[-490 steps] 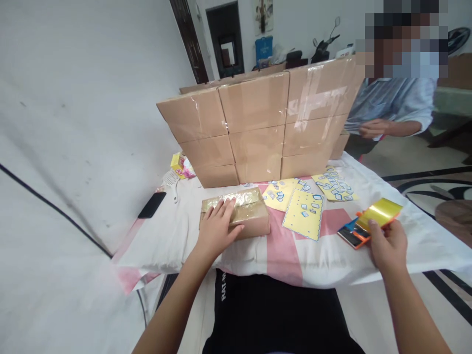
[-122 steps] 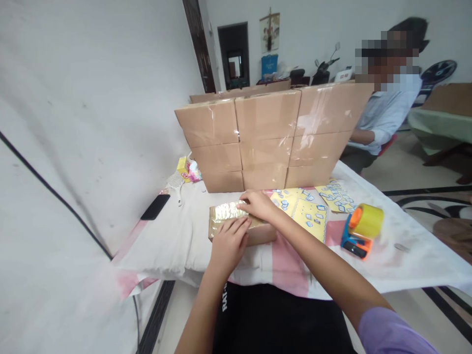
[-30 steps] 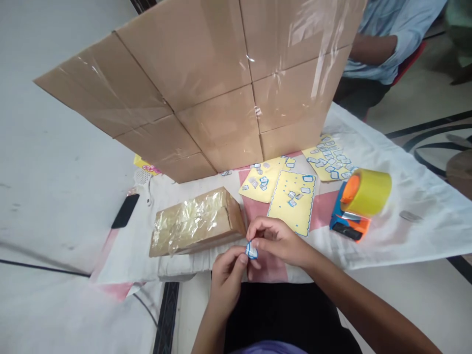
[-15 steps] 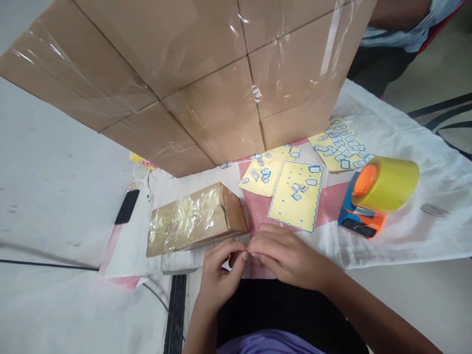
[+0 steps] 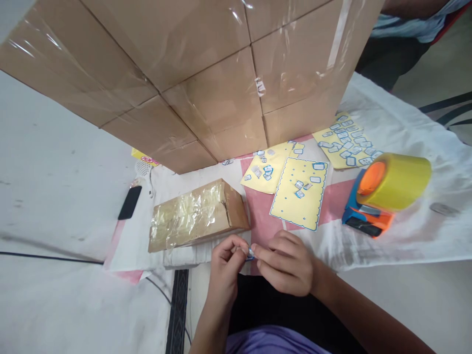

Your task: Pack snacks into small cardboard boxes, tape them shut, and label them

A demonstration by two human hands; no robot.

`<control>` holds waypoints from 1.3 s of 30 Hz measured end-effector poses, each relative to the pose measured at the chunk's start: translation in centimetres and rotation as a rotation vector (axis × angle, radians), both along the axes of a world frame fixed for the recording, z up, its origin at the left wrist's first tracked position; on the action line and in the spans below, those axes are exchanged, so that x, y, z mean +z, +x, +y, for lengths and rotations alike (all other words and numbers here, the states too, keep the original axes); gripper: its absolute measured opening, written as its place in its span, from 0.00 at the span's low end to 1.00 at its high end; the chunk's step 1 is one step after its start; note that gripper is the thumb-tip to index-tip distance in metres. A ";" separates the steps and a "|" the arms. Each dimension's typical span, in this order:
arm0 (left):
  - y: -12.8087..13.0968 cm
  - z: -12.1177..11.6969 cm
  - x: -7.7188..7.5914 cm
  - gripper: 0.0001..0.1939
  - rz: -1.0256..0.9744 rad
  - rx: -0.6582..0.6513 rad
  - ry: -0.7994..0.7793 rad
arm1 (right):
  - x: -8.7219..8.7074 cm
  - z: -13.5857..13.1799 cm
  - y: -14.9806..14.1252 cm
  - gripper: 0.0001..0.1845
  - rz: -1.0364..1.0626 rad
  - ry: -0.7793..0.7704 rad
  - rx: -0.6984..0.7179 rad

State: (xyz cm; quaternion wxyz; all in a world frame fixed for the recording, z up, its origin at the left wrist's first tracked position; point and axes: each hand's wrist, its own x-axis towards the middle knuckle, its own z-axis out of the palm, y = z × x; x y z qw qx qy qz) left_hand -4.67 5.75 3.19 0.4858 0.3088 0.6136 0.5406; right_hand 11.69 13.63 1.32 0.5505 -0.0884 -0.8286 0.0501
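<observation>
While the taped box [image 5: 195,214] lies ahead and leftward, long side slanting crosswise, my nearer left hand [image 5: 225,265] pinches a small blue-and-white piece [image 5: 250,254]; my right hand's [image 5: 289,263] curled fingertips meet its right edge, grip unclear.

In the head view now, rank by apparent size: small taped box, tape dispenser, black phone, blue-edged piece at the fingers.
Small taped box, tape dispenser: too close to rank
Black phone
Blue-edged piece, partly covered

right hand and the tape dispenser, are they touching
Apart: the head view shows bare white cloth between the right hand and the tape dispenser.
</observation>
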 end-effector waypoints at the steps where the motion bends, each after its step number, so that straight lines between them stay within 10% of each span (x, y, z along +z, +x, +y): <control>1: 0.1 0.0 0.1 0.12 0.000 0.004 0.001 | -0.1 -0.1 0.1 0.07 0.002 -0.006 -0.007; 39: 0.0 -0.2 -0.6 0.13 0.183 0.175 -0.084 | -1.3 -2.0 -0.2 0.06 -0.091 -0.035 0.140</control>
